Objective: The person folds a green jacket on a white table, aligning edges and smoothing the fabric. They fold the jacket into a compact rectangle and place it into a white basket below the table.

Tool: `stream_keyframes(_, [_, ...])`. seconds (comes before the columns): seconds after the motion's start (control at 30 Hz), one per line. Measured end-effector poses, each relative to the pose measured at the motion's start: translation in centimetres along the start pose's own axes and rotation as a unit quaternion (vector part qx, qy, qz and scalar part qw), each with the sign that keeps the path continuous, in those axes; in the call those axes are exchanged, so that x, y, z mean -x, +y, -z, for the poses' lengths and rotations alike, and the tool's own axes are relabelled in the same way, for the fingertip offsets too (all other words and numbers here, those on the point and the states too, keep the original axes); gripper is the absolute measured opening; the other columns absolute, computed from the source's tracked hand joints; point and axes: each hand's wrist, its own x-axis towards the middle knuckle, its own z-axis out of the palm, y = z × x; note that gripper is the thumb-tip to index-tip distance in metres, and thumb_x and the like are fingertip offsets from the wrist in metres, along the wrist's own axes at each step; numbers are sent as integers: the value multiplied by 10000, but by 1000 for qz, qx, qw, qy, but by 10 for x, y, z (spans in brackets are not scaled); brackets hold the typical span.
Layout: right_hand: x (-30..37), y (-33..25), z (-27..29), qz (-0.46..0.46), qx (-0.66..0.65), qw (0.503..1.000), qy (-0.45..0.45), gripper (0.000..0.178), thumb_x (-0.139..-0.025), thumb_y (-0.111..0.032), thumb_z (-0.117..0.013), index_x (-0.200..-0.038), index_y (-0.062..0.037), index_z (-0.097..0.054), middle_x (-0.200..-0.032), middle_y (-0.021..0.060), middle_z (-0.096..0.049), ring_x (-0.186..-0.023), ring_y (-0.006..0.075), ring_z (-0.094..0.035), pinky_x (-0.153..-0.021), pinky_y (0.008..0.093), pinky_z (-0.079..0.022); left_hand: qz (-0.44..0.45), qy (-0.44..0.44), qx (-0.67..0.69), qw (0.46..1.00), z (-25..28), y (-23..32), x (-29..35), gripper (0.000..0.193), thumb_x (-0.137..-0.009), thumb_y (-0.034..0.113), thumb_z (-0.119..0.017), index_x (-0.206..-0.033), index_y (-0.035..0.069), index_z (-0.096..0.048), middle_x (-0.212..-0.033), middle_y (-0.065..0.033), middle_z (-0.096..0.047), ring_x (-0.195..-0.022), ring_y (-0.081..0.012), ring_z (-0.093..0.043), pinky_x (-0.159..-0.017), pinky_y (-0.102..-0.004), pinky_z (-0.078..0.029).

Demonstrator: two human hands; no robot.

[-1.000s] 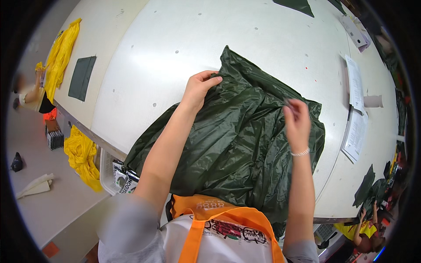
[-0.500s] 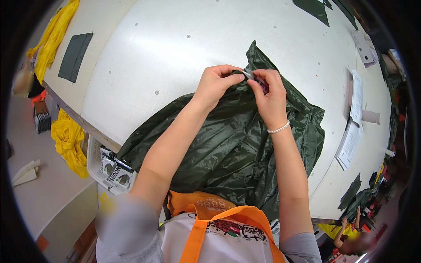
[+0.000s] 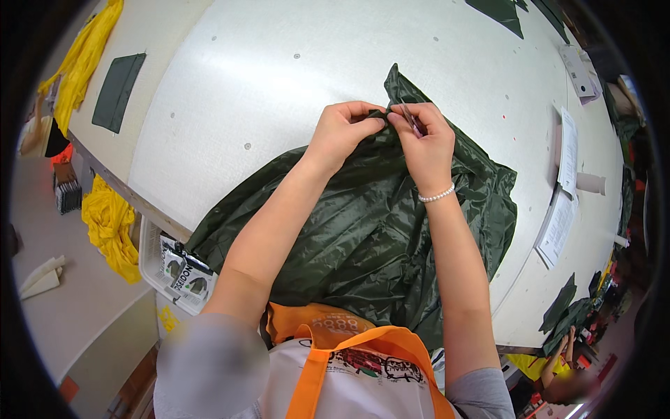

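Note:
A glossy dark green garment-like piece of fabric (image 3: 349,230) lies bunched over the near part of the table, with a narrow corner pointing up past my hands. My left hand (image 3: 343,134) is closed, pinching the fabric's edge between thumb and index finger. Close beside it, my right hand (image 3: 427,143) has thumb and index finger together at the same edge. Thread snips (image 3: 413,123) with metal blades are tucked in the right hand, partly hidden by the fingers. Whatever lies between the right fingertips is too small to make out.
The pale table (image 3: 230,91) carries a dark green flat piece (image 3: 118,92) at left and paper sheets (image 3: 558,230) at right. A white basket (image 3: 150,258) with packages stands below the left edge. Yellow fabric (image 3: 108,223) hangs nearby. Other people work at far left and lower right.
My right hand has shifted slightly left, its fingertips closer to the left hand's. The snips have turned back into the palm, their blades pointing up rather than at the fabric edge.

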Motion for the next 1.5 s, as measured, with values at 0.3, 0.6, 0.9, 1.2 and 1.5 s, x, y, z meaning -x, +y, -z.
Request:
stream_keyframes(0.3, [0,14,8,-102,2,995,2,126,-856,-91,-614,-920,12,-578,-773,62,-575,-614,119,-488,-579,250,-422,23,9,50,998,3,4,3,181,-812,22,-603,-978,-36,-647,-907,-73,-664,-831,-113,-607,-779,-236,-474])
stream_keyframes(0.6, [14,4,5,-31,-12,999,-17,130,-792,-28,-687,-899,11,-626,-839,69,-595,-699,110,-570,-628,237,-462,69,12,110,991,10,1,-2,136,-815,42,-621,-918,-44,-645,-874,-80,-667,-822,-123,-606,-785,-245,-464])
stream_keyframes(0.9, [11,0,-15,-12,55,998,18,98,-832,-37,-615,-885,29,-565,-784,131,-575,-650,228,-559,-615,309,-461,47,20,36,998,3,1,-2,157,-881,93,-565,-951,-29,-633,-883,-74,-662,-796,-114,-620,-726,-245,-502])
stream_keyframes(1.2, [34,3,-4,-100,34,994,-13,261,-924,-228,-546,-1013,8,-478,-884,149,-567,-774,263,-578,-710,343,-469,79,16,98,992,6,-2,-6,162,-872,94,-577,-949,-35,-636,-895,-77,-659,-827,-122,-604,-770,-249,-479])
stream_keyframes(1.5, [32,-1,-5,55,192,980,23,217,-857,-170,-635,-965,-28,-510,-872,131,-563,-723,314,-594,-607,382,-473,92,22,92,991,-1,5,0,144,-853,84,-591,-905,-37,-648,-885,-83,-662,-820,-125,-608,-747,-255,-483])
